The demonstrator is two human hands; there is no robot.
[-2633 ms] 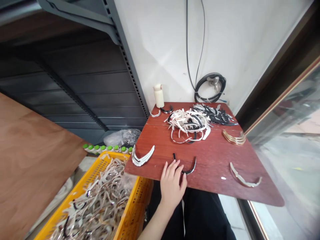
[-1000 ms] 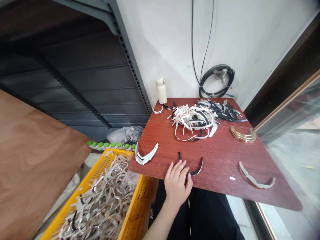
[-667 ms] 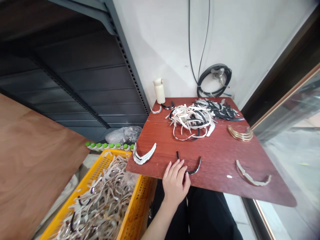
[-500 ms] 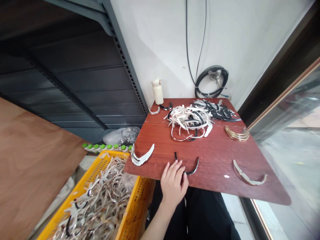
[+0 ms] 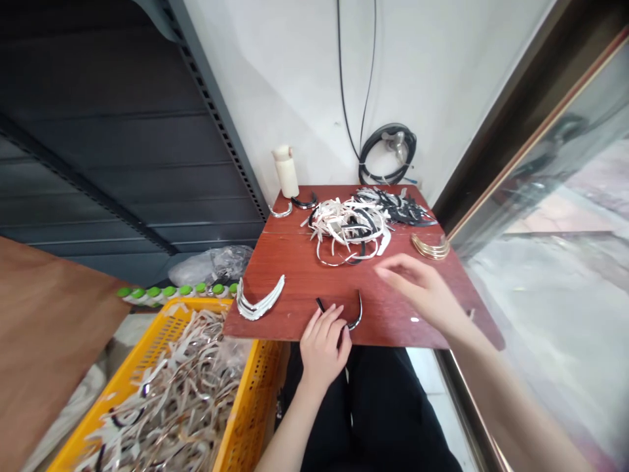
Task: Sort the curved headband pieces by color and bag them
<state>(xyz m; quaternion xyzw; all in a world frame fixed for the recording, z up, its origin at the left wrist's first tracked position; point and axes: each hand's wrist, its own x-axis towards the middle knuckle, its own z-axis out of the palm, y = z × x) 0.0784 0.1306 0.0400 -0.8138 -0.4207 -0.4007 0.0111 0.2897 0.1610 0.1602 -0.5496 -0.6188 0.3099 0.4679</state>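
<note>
My left hand [image 5: 322, 344] rests at the near edge of the red-brown board [image 5: 304, 272], fingertips on a black curved band [image 5: 354, 319]. My right hand [image 5: 422, 292] hovers blurred above the board's right part, fingers spread, holding nothing. It reaches toward the tangled heap of white and black bands [image 5: 348, 226] in the middle. A stack of white bands [image 5: 258, 303] lies near the left edge, a stack of gold bands [image 5: 431, 247] at the right. My right arm covers the pale band near the right corner.
A yellow crate [image 5: 240, 419] full of loose bands stands low at the left. Green-capped bottles [image 5: 171, 292] and a plastic bag lie behind it. A cream bottle [image 5: 286, 172] and a coiled black cable [image 5: 386, 157] are at the wall. Glass runs along the right.
My right hand has come into view from the right, above the board. The view has shifted, so the board appears further left. My left hand stays on the black band.
</note>
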